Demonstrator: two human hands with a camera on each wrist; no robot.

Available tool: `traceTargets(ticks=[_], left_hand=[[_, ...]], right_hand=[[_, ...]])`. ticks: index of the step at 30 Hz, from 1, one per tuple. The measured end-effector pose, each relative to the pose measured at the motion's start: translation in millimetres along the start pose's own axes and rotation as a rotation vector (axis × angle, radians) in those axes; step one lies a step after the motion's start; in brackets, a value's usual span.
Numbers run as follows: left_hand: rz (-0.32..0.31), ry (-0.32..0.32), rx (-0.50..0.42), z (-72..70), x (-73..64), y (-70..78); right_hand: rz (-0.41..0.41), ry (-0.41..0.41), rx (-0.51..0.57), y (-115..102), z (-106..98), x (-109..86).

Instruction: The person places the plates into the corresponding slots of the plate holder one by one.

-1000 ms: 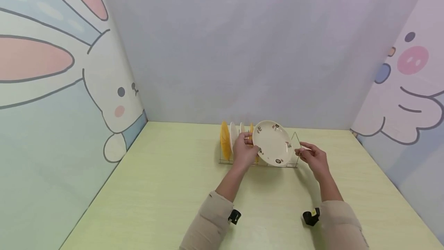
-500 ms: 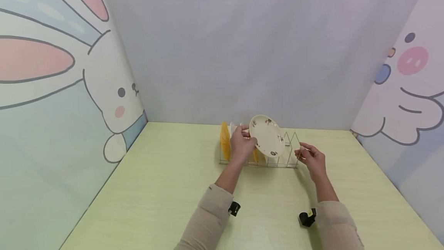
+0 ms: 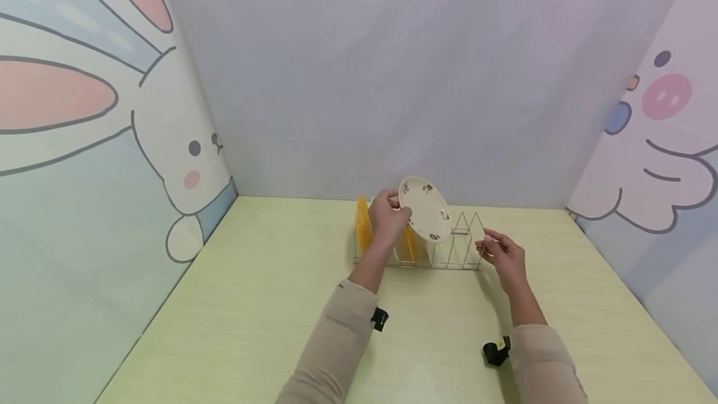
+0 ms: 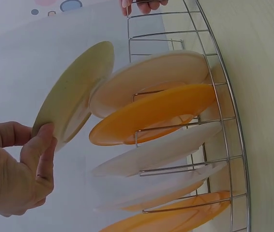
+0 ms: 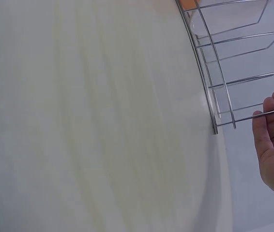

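Observation:
My left hand (image 3: pixel 387 220) pinches the left rim of a cream plate (image 3: pixel 425 209) with small dark motifs on its face. That plate is tilted and raised over the wire dish rack (image 3: pixel 462 268). In the left wrist view, the thumb (image 4: pixel 44 133) lies on one side of the rim. Several plates stand on edge in the rack, among them an orange plate (image 4: pixel 151 116) and a pale plate (image 4: pixel 149 79) close beside the held one. My right hand (image 3: pixel 505 260) holds the rack's right end wire between thumb and fingers, as the right wrist view also shows.
The rack stands on a pale yellow-green table (image 3: pixel 252 292), near the grey back wall (image 3: pixel 370 80). Rack slots with bare wires lie between the plates and my right hand. Printed cartoon panels (image 3: pixel 185 161) line the sides.
My left hand has lifted the cream plate up and to the left, uncovering the rack's right-hand wires. The right hand has stayed at the rack's end.

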State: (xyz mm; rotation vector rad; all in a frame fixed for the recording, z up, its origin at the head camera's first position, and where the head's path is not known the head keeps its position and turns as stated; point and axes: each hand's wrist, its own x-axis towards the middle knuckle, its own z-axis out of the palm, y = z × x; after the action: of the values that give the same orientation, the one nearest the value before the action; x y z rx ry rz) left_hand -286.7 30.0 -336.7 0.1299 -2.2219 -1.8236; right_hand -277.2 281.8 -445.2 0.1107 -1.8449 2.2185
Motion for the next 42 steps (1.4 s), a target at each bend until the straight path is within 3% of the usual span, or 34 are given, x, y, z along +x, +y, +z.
traceTargets(ticks=[13, 20, 26, 32, 42], left_hand=[[-0.004, 0.013, 0.056, 8.2, 2.9, 4.8], [-0.038, 0.005, -0.001, 11.3, 1.4, 5.0], [0.009, -0.006, -0.041, 16.9, -3.4, 6.9], [0.025, 0.023, -0.029, 26.0, -8.8, 2.0], [0.022, 0.038, -0.129, 39.0, -17.0, -2.7]], right_hand=[[0.006, -0.001, 0.018, 1.8, -1.3, 0.6], [0.009, 0.008, -0.004, 15.5, -7.2, 6.5], [-0.024, 0.006, -0.027, 22.1, -10.9, 8.6], [-0.004, 0.018, -0.028, 19.1, -9.8, 7.8], [-0.022, -0.007, 0.011, 3.6, -2.3, 0.4]])
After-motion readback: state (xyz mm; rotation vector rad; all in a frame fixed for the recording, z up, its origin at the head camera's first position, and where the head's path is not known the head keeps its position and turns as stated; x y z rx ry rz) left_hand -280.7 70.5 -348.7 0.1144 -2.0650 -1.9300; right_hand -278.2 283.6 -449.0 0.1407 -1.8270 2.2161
